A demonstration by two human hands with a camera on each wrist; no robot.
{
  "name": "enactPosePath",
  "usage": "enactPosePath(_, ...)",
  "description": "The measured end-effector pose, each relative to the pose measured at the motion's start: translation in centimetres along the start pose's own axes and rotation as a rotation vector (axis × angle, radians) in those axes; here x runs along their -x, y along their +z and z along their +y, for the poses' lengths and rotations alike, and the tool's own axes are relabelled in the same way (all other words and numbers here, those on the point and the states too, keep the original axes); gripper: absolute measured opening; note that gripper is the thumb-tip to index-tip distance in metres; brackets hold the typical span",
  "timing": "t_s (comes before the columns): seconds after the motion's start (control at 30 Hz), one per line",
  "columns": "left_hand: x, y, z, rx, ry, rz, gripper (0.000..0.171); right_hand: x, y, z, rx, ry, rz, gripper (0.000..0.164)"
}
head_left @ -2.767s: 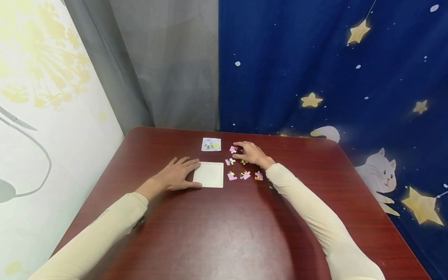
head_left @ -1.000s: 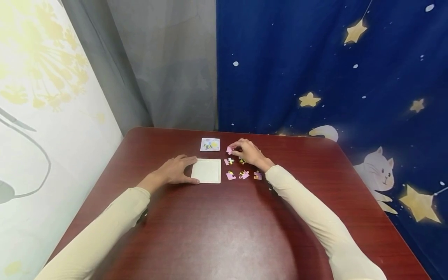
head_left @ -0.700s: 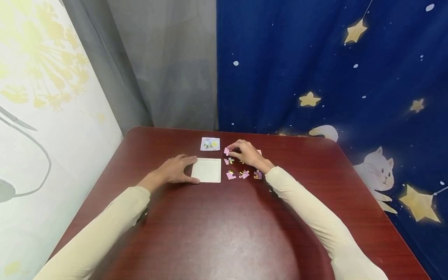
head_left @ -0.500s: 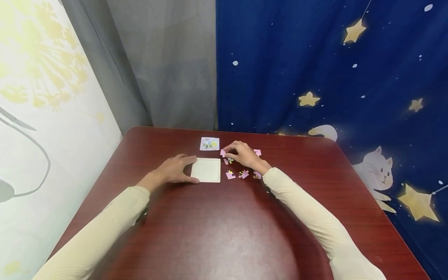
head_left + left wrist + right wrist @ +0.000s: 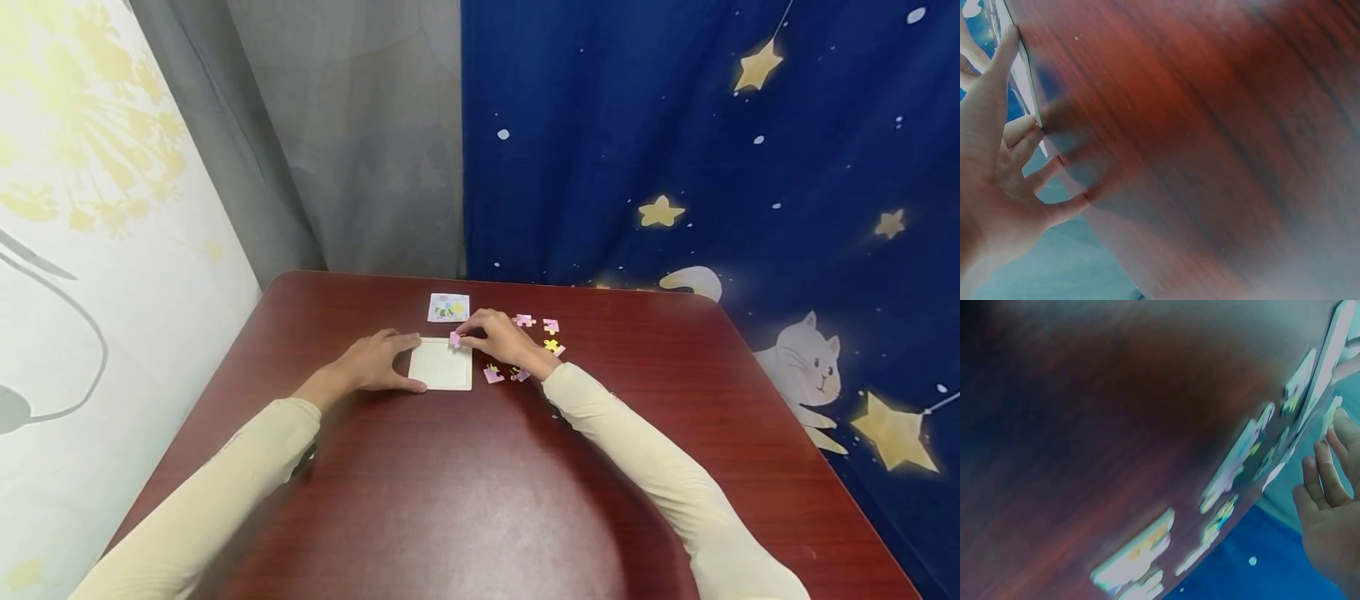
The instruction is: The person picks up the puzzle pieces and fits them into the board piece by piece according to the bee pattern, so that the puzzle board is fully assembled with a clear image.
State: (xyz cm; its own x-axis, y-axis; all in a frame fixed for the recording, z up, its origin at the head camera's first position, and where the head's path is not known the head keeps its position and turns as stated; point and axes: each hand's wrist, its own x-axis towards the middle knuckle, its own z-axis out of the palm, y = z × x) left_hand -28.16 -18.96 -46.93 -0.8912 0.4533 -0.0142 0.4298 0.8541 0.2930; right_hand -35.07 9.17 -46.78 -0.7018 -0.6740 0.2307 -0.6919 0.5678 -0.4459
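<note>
My right hand [image 5: 501,333] pinches a pink puzzle piece [image 5: 454,339] between thumb and fingertips, over the far right part of a shallow white tray [image 5: 441,367]. In the right wrist view the held piece [image 5: 1332,415] shows raised off the table. Along the tray's left side lies my left hand [image 5: 375,365], fingers spread, thumb at the near corner and fingertips at the far one. The left wrist view shows those fingers [image 5: 1044,175] fairly straight, tips on the table beside the tray's edge. Several loose pieces [image 5: 525,320] lie right of the tray, some hidden under my right hand.
A small picture card [image 5: 448,307] with a bee lies behind the tray. More pink and yellow pieces [image 5: 493,374] sit by the tray's right edge. The red-brown table [image 5: 465,483] ends before grey and blue starry curtains [image 5: 600,150].
My right hand took a pink piece from the far left of the loose pieces and carried it left and nearer, over the tray. My left hand shifted slightly, staying at the tray's left side.
</note>
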Motion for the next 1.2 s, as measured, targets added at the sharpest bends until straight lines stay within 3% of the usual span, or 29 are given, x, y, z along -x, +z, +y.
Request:
enactPosePath(0.5, 0.1, 0.0, 0.0, 0.000, 0.016, 0.018, 0.105, -1.7, 2.9, -2.2, 0.013, -0.082, -0.017, 0.019)
enactPosePath(0.93, 0.2, 0.2, -0.1, 0.005, 0.010, 0.012, 0.104, -2.7, 4.5, -3.5, 0.101, 0.029, -0.024, 0.020)
enactPosePath(1.2, 0.2, -0.1, 0.2, 0.010, 0.009, 0.022, 0.104, -3.2, 4.3, -3.8, 0.137, 0.054, -0.028, 0.019)
